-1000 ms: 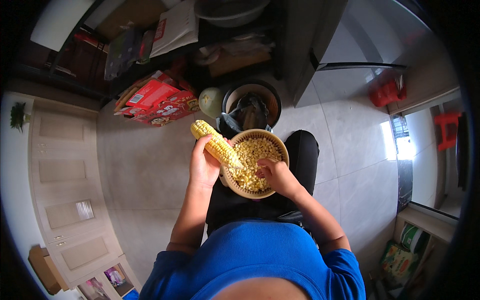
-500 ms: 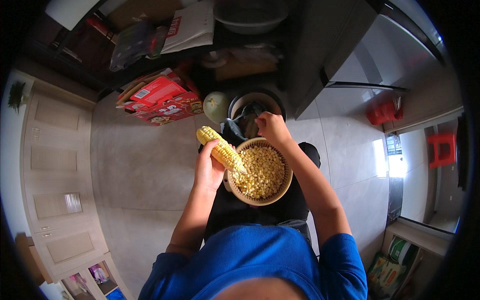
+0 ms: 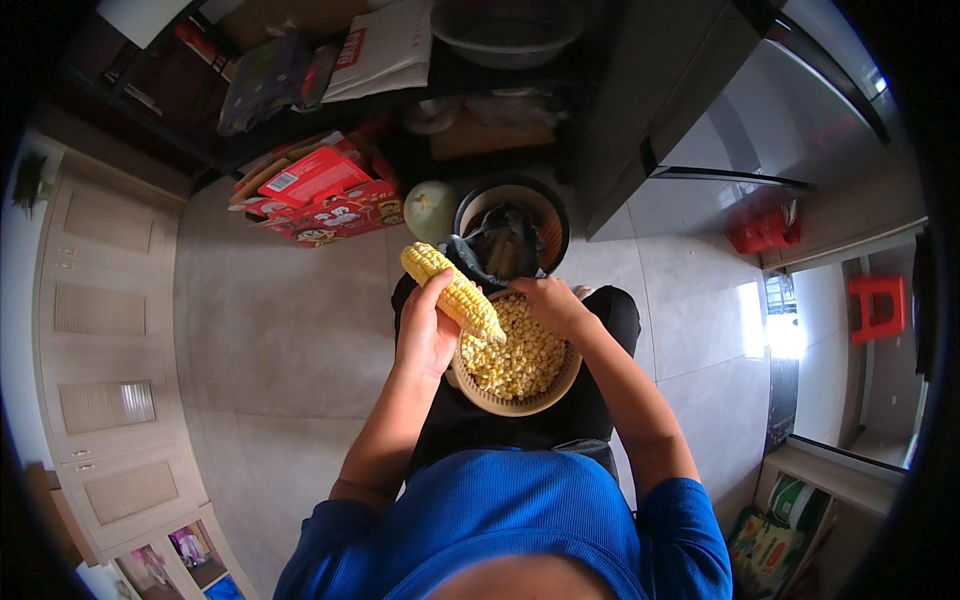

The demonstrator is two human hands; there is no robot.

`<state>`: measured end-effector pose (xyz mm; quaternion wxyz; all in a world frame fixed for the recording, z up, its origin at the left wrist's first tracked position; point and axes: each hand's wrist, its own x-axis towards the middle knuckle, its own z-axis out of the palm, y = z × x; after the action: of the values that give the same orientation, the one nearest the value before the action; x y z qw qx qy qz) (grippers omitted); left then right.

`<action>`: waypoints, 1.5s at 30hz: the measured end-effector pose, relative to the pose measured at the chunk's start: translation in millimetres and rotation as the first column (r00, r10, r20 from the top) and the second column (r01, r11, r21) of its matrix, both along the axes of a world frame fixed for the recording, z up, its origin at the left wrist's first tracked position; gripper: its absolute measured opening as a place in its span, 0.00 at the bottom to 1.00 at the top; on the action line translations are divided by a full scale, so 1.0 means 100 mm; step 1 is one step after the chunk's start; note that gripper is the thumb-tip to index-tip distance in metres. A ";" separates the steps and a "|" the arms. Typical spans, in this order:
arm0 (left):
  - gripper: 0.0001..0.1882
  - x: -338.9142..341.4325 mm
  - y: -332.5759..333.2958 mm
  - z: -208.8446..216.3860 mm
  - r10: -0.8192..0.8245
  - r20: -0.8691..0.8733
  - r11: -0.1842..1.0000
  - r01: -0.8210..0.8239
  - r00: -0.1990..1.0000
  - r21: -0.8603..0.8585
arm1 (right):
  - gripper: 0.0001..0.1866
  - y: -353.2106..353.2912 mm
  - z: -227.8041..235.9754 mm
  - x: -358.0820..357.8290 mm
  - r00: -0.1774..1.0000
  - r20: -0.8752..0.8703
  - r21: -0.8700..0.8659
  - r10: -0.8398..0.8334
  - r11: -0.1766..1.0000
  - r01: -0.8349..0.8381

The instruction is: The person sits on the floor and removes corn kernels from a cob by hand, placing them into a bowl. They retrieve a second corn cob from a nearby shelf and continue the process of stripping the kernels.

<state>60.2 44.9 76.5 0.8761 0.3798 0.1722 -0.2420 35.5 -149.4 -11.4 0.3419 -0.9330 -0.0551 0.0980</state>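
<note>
My left hand [image 3: 427, 328] is wrapped round an ear of corn [image 3: 455, 290]. The husked yellow ear slants from upper left to lower right, its lower tip over a tan basket [image 3: 531, 408] on my lap. Loose corn kernels [image 3: 510, 360] fill much of that basket. My right hand [image 3: 550, 303] is above the basket's far right rim, its fingers bent together by the edge of a dark bag; anything between them is hidden. That bag lines a round bin [image 3: 552, 215] just beyond the basket, with darkish scraps [image 3: 505, 250] inside.
A pale green round melon or gourd [image 3: 429, 209] sits left of the bin, beside a red cardboard box [image 3: 335, 200]. Behind them stands a dark shelf with a grey basin [image 3: 507, 35]. A tall dark refrigerator [image 3: 740, 120] is at the right; a red stool [image 3: 877, 308] stands farther right.
My right hand has come back from over the bin to the basket's far right rim. The ear of corn in my left hand has shifted slightly right.
</note>
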 end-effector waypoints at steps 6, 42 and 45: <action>0.15 -0.04 -0.11 0.06 -0.001 0.032 0.999 0.002 1.000 -0.032 | 0.19 0.04 0.27 -0.13 0.931 0.309 0.234 -0.191 0.965 0.120; 0.14 -0.15 -0.53 0.15 -0.143 0.119 0.971 0.116 0.982 0.211 | 0.15 0.18 1.07 -0.91 0.928 -0.318 0.913 -0.191 0.202 0.355; 0.15 -0.14 -0.55 0.18 -0.068 0.002 0.987 0.067 0.998 0.147 | 0.14 0.25 1.09 -0.95 0.905 -0.283 0.896 -0.319 0.248 0.368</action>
<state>45.9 -10.2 94.7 0.8376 0.4499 0.1736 -0.2566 -59.8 -124.5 98.0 0.8275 -0.5505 0.1104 -0.0086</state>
